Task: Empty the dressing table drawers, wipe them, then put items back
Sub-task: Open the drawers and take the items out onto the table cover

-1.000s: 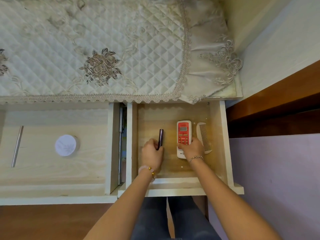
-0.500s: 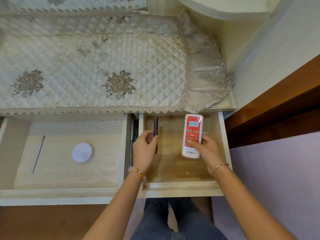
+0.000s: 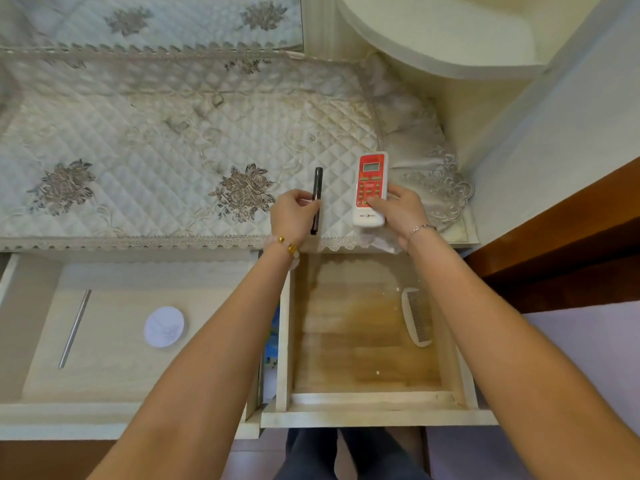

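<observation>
R drawer (image 3: 363, 398): comb (image 3: 417, 317). L drawer (image 3: 121, 375): white disc (image 3: 163, 326), metal rod (image 3: 74, 329). L hand (image 3: 292, 214) pinches pen (image 3: 317, 188); R hand (image 3: 401, 209) grips remote (image 3: 371, 181).

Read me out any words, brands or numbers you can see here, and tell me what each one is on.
No text here can be read.
The remote: a dark logo under the buttons, the screen and the button labels, all too blurred.
The round white lid: faint grey marks, unreadable.
The dark pen: no lettering shows.
</observation>
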A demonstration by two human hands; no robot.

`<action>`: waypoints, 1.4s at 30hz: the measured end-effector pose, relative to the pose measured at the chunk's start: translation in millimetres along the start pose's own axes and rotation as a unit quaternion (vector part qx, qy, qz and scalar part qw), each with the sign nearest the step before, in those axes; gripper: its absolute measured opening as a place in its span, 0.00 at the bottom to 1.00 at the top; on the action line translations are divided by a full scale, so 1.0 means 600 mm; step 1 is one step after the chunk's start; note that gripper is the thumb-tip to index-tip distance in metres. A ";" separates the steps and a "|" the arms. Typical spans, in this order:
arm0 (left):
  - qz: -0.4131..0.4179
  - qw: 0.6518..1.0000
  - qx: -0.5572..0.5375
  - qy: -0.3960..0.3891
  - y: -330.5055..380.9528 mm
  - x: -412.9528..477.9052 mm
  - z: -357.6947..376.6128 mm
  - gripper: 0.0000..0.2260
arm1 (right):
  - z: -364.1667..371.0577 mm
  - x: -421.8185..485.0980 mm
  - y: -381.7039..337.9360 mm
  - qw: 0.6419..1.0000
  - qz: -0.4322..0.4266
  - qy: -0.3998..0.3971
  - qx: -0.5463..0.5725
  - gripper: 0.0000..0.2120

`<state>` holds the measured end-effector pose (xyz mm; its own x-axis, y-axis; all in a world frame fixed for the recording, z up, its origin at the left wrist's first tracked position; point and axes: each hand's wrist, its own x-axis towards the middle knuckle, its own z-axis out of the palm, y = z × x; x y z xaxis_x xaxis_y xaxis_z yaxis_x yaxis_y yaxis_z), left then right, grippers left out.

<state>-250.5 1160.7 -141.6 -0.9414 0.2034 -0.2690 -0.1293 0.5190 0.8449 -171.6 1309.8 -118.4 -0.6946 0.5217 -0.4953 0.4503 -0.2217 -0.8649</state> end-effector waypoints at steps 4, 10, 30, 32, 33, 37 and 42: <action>-0.014 1.000 0.019 0.001 0.010 0.031 0.015 0.08 | 0.007 0.036 -0.008 0.999 -0.011 0.000 -0.033 0.18; -0.035 0.996 0.081 0.003 0.005 0.058 0.024 0.08 | -0.001 0.059 0.010 0.993 -0.038 0.027 -0.110 0.18; 0.028 0.998 0.048 -0.020 -0.011 0.032 0.007 0.11 | -0.030 0.044 0.038 0.965 -0.104 0.060 -0.234 0.20; 0.053 0.997 0.059 -0.017 -0.014 0.014 -0.003 0.12 | -0.036 0.032 0.046 0.947 -0.141 0.069 -0.280 0.21; 0.076 0.994 0.080 -0.014 -0.019 0.004 -0.008 0.13 | -0.040 0.023 0.051 0.932 -0.165 0.077 -0.312 0.22; 0.220 0.949 0.227 0.005 -0.057 -0.044 -0.029 0.17 | -0.060 -0.018 0.085 0.889 -0.234 0.100 -0.380 0.23; 0.289 0.884 0.368 0.006 -0.117 -0.110 -0.048 0.23 | -0.088 -0.084 0.151 0.862 -0.272 0.104 -0.416 0.24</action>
<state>-188.1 1086.6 -169.8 -0.7881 0.6044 0.1168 0.6072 0.7323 0.3083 -66.2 1306.9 -167.4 -0.8532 0.5176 0.0642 0.3964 0.7235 -0.5651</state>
